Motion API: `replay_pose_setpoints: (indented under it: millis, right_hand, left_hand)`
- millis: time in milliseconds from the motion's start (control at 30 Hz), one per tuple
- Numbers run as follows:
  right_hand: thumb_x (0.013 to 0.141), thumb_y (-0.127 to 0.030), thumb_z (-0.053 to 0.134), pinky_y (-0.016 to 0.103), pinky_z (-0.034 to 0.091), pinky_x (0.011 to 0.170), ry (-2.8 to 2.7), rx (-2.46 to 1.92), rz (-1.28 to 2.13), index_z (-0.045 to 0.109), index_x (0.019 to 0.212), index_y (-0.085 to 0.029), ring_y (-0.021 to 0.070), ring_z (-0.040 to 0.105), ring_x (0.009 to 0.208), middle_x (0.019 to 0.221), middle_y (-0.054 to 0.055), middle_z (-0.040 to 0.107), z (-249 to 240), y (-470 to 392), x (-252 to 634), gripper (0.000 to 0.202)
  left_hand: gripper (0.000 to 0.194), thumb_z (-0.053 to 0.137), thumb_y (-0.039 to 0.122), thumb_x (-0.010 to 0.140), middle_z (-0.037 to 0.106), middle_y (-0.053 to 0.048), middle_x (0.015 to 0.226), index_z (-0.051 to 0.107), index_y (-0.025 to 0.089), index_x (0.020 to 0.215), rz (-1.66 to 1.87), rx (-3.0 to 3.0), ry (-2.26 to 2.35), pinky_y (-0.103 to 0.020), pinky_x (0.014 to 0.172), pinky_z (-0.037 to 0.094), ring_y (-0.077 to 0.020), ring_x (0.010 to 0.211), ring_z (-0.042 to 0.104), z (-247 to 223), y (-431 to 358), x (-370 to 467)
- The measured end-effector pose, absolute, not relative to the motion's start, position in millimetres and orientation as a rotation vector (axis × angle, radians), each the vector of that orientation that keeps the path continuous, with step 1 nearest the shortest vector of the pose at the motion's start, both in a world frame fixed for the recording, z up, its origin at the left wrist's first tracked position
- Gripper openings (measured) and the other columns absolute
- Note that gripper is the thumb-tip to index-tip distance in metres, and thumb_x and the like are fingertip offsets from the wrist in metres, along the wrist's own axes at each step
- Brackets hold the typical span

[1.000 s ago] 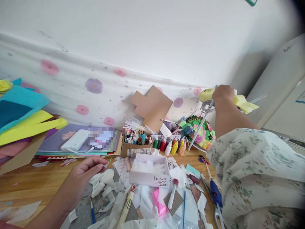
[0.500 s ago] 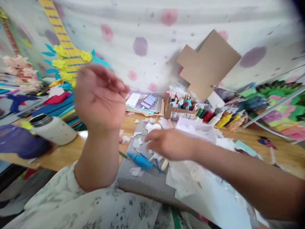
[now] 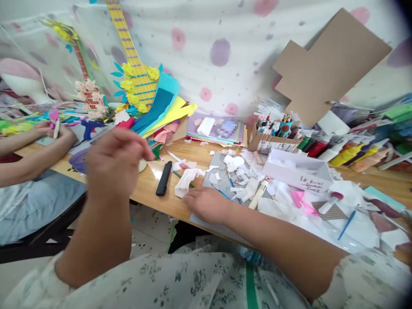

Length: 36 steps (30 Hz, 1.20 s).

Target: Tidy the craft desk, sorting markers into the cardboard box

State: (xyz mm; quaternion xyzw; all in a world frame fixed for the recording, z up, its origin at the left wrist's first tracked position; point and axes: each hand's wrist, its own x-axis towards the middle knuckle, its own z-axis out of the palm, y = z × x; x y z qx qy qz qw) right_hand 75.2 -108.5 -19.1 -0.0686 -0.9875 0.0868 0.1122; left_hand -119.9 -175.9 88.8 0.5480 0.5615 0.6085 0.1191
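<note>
My left hand [image 3: 112,161] is raised over the table's left front part, its fingers bent and smeared by motion. Whether anything is between them is hidden. My right hand [image 3: 207,204] lies palm down at the near left edge of the grey mat [image 3: 206,221], fingers stretched out leftward. Its fingertips are right beside a curled white paper strip [image 3: 185,182] and a thin green stick [image 3: 192,185]. A black cutter-like tool [image 3: 164,179] rests on the wood between my hands. Torn white paper scraps [image 3: 234,162] and thin blue sticks [image 3: 220,192] litter the mat.
Ahead are a white box [image 3: 296,169], a cardboard box of pens [image 3: 273,139] and paint bottles [image 3: 343,152]. A multicolour pen [image 3: 259,193] lies by my right forearm. A yellow paper guitar [image 3: 137,81] leans at the back. At left, another person's hands [image 3: 61,133] hold something pink.
The view has swung left, bringing the other person into sight. My right hand has come down to the mat's near left edge. My left hand remains raised, with its fingers more bent.
</note>
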Motion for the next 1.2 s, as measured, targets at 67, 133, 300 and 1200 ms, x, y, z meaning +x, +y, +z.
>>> replay_pose_setpoints:
  millis: [67,133,300,1200]
  right_hand:
    - [0.087,-0.020,0.052,0.030,0.048,0.081,-2.707,-0.343,0.320,0.064,0.099,-0.015,0.0196,0.062,0.092,0.099,0.009,0.070,-6,-104,91,0.018]
    - [0.087,-0.021,0.052,0.030,0.049,0.079,-2.448,-0.554,0.345,0.066,0.097,-0.018,0.0193,0.064,0.089,0.096,0.007,0.071,9,-98,114,0.018]
    - [0.084,-0.022,0.056,0.030,0.051,0.073,-1.969,-0.941,0.319,0.066,0.084,-0.023,0.0173,0.066,0.078,0.084,0.002,0.071,23,-99,174,0.011]
    - [0.076,-0.031,0.064,0.026,0.038,0.057,-1.523,-2.254,0.001,0.062,0.075,-0.015,0.0157,0.057,0.060,0.063,0.004,0.064,57,51,466,0.015]
  left_hand:
    - [0.014,0.064,0.030,0.080,0.062,0.001,0.075,0.062,0.017,0.084,1.468,1.670,1.805,-0.027,0.067,0.046,-0.0135,0.068,0.058,44,-187,-116]
    - [0.015,0.066,0.027,0.078,0.064,-0.002,0.080,0.064,0.016,0.087,1.260,1.727,1.860,-0.031,0.069,0.048,-0.0174,0.073,0.060,4,-196,-111]
    - [0.042,0.057,0.025,0.086,0.055,-0.010,0.129,0.053,0.020,0.127,0.687,2.304,1.712,-0.044,0.103,0.036,-0.0262,0.119,0.047,-46,-184,-73]
    - [0.039,0.063,0.043,0.076,0.061,-0.009,0.120,0.063,0.024,0.110,0.597,2.392,1.386,-0.041,0.097,0.043,-0.0281,0.113,0.055,-34,-40,7]
